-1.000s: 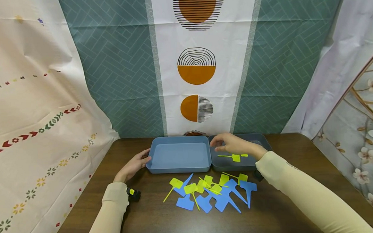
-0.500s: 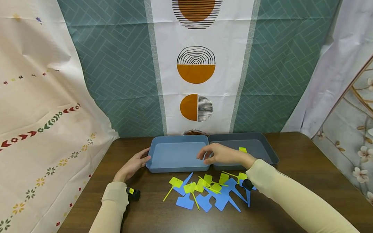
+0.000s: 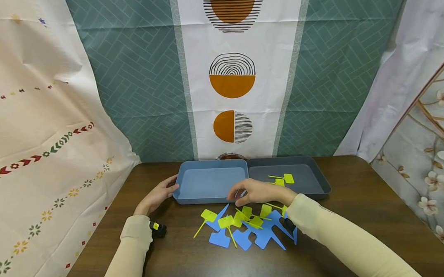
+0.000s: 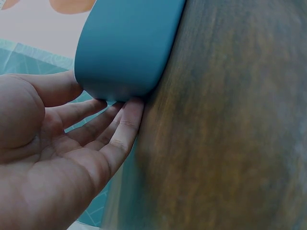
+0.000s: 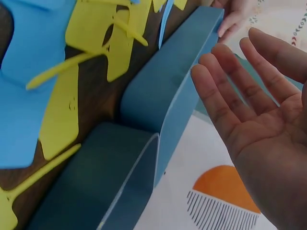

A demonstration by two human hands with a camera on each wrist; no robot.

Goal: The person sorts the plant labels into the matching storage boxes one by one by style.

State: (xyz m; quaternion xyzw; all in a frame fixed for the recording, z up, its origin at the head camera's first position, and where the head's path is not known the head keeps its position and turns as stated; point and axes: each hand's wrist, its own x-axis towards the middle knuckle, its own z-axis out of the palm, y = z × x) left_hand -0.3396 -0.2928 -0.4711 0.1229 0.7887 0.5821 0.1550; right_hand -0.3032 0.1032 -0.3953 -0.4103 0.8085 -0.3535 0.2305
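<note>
At the left end of the blue tray, my left hand grips the wall. In the left wrist view, its thumb reaches over the rim and the fingertips touch the outer side. My right hand hovers over the trays' front walls, near their join, holding nothing; its fingers are loosely bent. In front lies a mixed pile of T-shaped plant labels, yellow ones and blue ones, several overlapping. Inside the dark grey tray are two yellow labels, one partly hidden by the right hand.
Both trays stand side by side on a brown wooden table, near its back edge. A patterned curtain hangs behind, with light cloths on both sides. The right forearm covers part of the pile's right end.
My right hand has come out of the dark grey tray, moving left and toward me, near the pile. Two yellow labels lie in that tray. The left hand stays at the blue tray.
</note>
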